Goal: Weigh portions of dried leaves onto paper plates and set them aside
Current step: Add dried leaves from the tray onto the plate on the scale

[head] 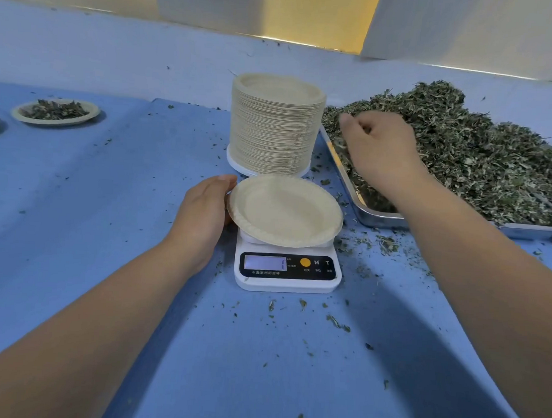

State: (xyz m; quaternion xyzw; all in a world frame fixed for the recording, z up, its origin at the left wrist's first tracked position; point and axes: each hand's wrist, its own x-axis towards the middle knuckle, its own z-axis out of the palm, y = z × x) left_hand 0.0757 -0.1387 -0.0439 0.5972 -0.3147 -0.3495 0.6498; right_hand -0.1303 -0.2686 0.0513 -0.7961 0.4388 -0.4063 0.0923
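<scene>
Blue cloth-covered table (107, 198): leaf-filled paper plate (57, 122) aside, far left. Empty round beige paper plate (284, 209) on white digital scale (286, 282), rim pinched by left hand (203, 211); heaped dried green leaves (466, 139) clutched in right hand (378, 147); this portion not yet weighed.

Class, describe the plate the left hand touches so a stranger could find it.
Find the tall stack of paper plates mid-table. In front stands a white kitchen scale; the single paper plate sits atop it. Unlike the left-side plate, it holds no leaves.

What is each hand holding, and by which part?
The left hand holds the paper plate on the scale by its left rim. The right hand curls its fingers in the dried leaves on the tray; whether they hold any cannot be told.
</scene>
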